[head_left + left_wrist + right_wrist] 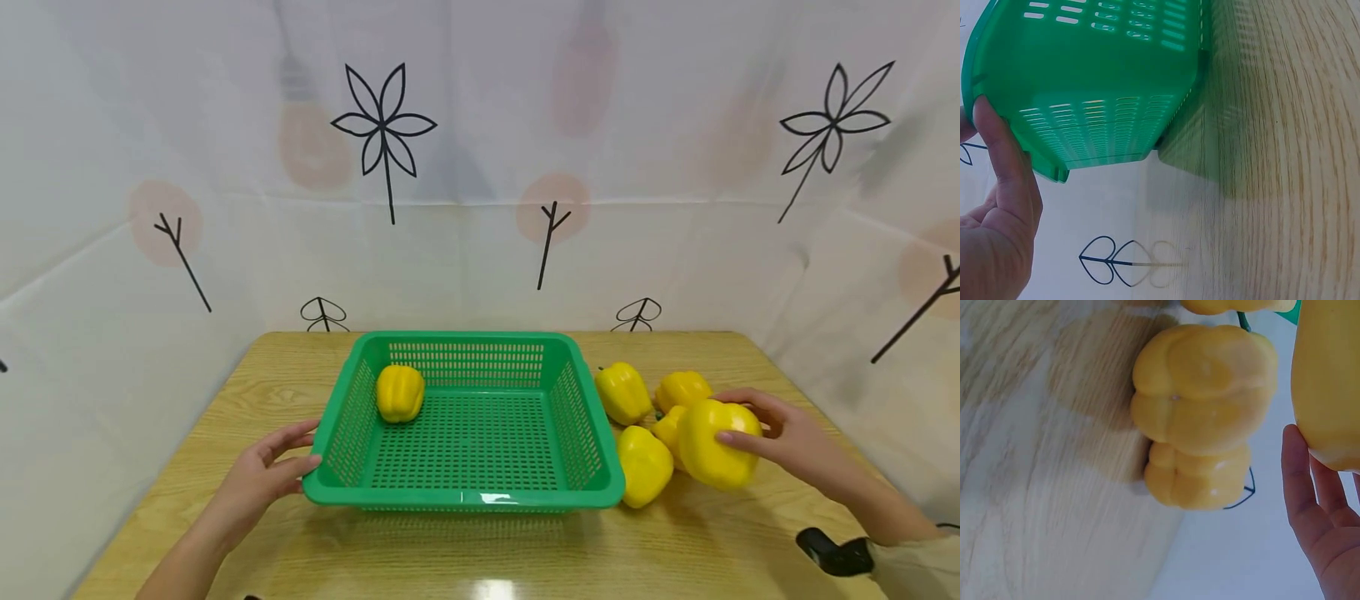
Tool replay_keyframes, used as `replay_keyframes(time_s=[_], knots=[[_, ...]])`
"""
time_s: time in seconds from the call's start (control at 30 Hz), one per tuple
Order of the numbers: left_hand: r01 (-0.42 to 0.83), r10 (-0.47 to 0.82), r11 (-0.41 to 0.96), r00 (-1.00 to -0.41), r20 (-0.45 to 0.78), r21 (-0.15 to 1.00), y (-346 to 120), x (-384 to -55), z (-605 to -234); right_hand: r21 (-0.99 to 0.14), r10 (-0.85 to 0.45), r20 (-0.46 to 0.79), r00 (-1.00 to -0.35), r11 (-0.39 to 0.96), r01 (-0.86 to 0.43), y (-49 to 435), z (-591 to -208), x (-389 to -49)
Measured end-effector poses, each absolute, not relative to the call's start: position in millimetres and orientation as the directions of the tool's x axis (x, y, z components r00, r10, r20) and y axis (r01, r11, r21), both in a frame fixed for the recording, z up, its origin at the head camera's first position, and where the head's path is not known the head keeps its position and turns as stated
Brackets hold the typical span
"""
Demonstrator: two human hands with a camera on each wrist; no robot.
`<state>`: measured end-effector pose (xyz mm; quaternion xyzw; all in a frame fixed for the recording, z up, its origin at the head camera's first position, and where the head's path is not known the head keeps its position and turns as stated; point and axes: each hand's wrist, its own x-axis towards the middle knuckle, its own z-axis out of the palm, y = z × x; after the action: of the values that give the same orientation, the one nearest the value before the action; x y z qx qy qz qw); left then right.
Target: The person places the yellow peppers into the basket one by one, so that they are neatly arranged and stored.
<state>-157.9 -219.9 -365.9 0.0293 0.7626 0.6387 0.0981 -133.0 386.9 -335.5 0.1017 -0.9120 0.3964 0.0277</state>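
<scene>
A green plastic basket (465, 497) stands on the wooden table, with one yellow bell pepper (400, 393) in its back left corner. My left hand (258, 479) holds the basket's left rim, thumb and fingers at the edge; the left wrist view shows fingers (1000, 147) against the rim's underside. My right hand (776, 433) grips another yellow bell pepper (716, 446), raised over the table to the right of the basket. In the right wrist view this held pepper (1329, 387) is partly cut off at the edge, with the fingers beneath it.
Several more yellow bell peppers lie right of the basket: one at the back (624, 393), one in front (643, 467), one farther right (684, 388), and one partly hidden behind the held pepper. A patterned white cloth (465, 267) hangs behind the table.
</scene>
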Motion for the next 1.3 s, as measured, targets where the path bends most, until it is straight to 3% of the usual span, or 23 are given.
replay_keyframes(time_s=[0.9, 1.3], knots=[[-0.085, 0.174, 0.183, -0.978, -0.118, 0.979, -219.7, -157.2, -367.2, -0.75, -0.266, 0.207, -0.941, 0.574, -0.328, 339.7, -322.5, -161.4], [-0.099, 0.166, 0.184, -0.978, -0.13, 0.978, -219.1, -157.4, -366.0, -0.759, -0.277, 0.182, -0.943, 0.57, -0.314, 324.7, -314.4, -171.2]])
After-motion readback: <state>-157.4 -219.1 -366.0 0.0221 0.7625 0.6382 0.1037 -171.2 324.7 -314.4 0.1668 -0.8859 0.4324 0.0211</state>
